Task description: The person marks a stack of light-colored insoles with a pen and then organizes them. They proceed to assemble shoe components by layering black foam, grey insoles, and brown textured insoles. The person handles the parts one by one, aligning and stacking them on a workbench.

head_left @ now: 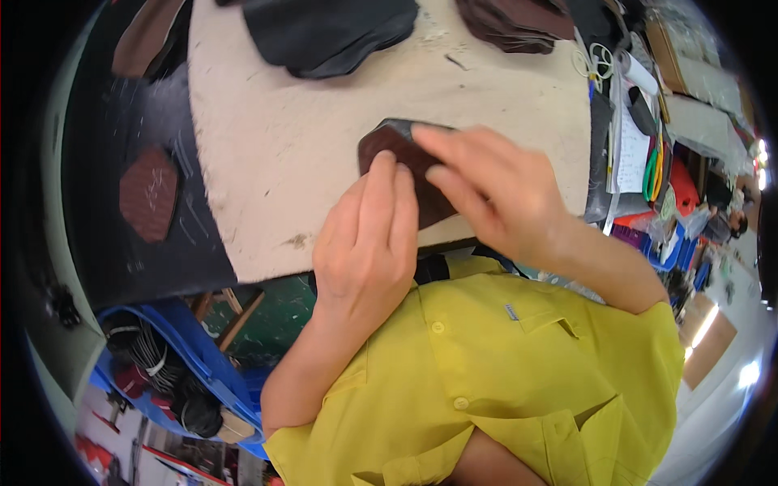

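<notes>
A dark brown leather-like piece (438, 209) with angled corners lies near the front edge of the pale work board, a black layer showing along its top edge. My left hand (365, 223) rests on it, the fingers stretched out side by side and their tips pressing its upper face. At its upper right, my right hand (506, 182) has bent fingers: the index fingertip is at the top edge and the thumb lies lower on the piece. The right hand is slightly blurred and covers the piece's right side, hiding its other fingertips.
The pale board (275, 162) carries a stack of black pieces (332, 36) and a stack of brown pieces (519, 23). Another brown piece (149, 194) lies on the black surface at left. Scissors (596, 63) and paper (632, 150) sit at right; a blue bin (182, 348) stands below left.
</notes>
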